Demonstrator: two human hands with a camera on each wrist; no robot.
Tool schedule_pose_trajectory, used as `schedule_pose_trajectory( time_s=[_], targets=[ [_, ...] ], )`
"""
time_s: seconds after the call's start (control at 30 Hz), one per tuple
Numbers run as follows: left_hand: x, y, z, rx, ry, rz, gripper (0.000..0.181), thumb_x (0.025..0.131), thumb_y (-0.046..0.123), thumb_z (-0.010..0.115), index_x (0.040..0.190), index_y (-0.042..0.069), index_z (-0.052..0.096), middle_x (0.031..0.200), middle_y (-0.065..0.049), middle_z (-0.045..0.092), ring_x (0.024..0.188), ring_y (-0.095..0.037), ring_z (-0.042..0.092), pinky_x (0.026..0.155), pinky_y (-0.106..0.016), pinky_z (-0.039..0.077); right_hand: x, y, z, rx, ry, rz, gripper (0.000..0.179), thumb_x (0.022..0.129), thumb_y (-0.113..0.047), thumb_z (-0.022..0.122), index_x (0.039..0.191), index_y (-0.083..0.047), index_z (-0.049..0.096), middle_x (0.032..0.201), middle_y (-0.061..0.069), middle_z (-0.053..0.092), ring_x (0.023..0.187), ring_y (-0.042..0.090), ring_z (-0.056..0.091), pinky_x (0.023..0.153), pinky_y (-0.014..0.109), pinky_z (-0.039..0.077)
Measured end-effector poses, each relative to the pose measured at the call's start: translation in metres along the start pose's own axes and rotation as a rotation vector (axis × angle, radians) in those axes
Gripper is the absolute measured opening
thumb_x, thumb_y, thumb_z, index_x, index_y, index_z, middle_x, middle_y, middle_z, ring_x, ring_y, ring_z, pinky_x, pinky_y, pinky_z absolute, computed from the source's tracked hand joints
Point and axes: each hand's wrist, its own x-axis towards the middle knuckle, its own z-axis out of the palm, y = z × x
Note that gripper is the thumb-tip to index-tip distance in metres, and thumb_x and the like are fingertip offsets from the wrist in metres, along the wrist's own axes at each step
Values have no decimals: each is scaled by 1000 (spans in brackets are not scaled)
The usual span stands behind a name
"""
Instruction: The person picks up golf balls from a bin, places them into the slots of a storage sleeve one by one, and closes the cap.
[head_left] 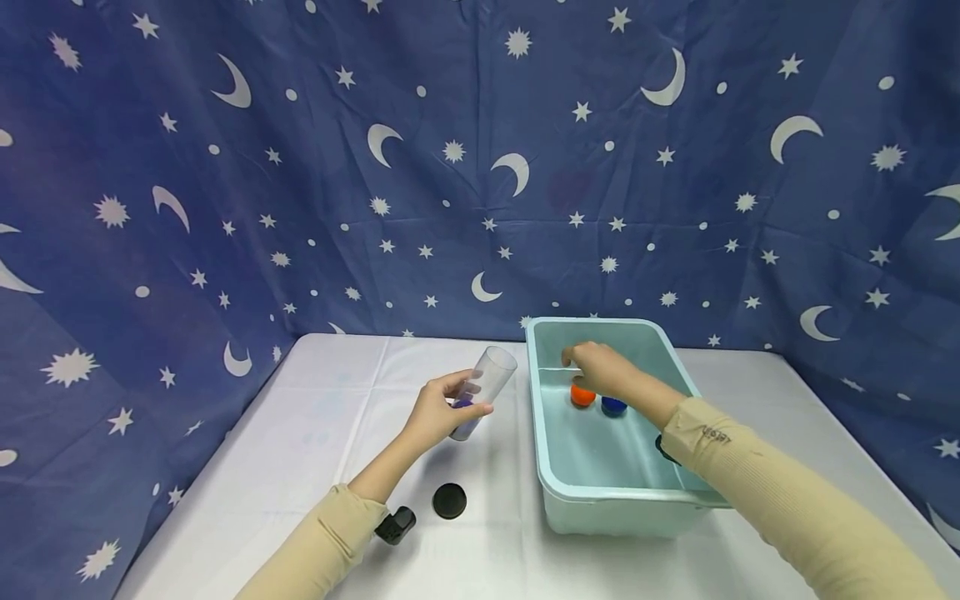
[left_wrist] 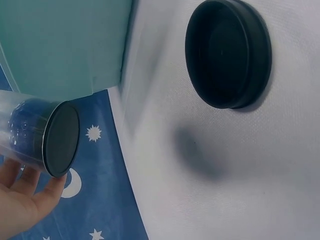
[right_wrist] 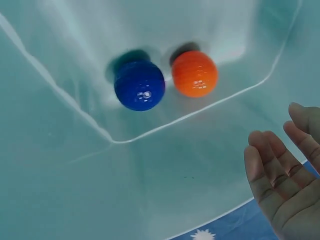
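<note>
My left hand (head_left: pixel 431 417) grips a clear cylindrical container (head_left: pixel 493 372), tilted with its open end up and to the right. A dark blue ball (left_wrist: pixel 27 125) sits inside, near the container's black bottom (left_wrist: pixel 62 140). My right hand (head_left: pixel 602 368) is over the far part of the pale teal bin (head_left: pixel 558 467), fingers loosely bent and holding nothing. Below it on the bin's floor lie an orange ball (right_wrist: pixel 195 74) and a blue ball (right_wrist: pixel 139 85), side by side. The orange one is partly covered by the hand in the head view.
A round black lid (head_left: pixel 449 501) lies on the white-covered table (head_left: pixel 322 417), left of the bin and in front of the container. Behind the table hangs a dark blue curtain (head_left: pixel 450 192) with moons and stars.
</note>
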Motion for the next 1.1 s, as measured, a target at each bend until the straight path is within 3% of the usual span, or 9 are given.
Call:
schedule_pose_trajectory(
  time_s=[0.23,0.47,0.73,0.9,1.1],
  targets=[
    [1,-2,0,10,-1,14,52,74,19,81,122,10,63,105,-12,71,98,-25,64,78,-39,54,4,9,3,-27,-44,35,25,78,2,70,102,4,65,100,20,67,85,31,65,76,40,55],
    [2,-4,0,12,-6,20,53,74,19,81,123,9,62,106,-15,70,96,-25,63,77,-38,54,8,19,8,-30,-32,42,22,76,2,71,97,4,65,95,19,68,80,30,63,75,41,54],
    [2,-6,-1,15,-11,8,53,74,20,81,123,10,62,106,-12,71,97,-24,63,77,-37,54,15,27,17,-45,-120,98,23,78,-2,72,99,3,65,96,17,68,75,23,59,70,36,52],
    [2,-5,-1,18,-15,5,53,74,20,80,123,10,62,107,-13,70,98,-24,63,78,-37,54,21,28,27,-56,-196,96,27,77,-3,73,102,2,65,96,15,67,81,25,61,73,34,52],
    [0,-4,2,25,-20,3,52,74,21,80,122,11,63,107,-12,70,99,-24,63,77,-37,54,22,30,38,-66,-204,53,29,72,4,69,101,0,67,92,13,67,77,24,58,74,35,51]
  ],
)
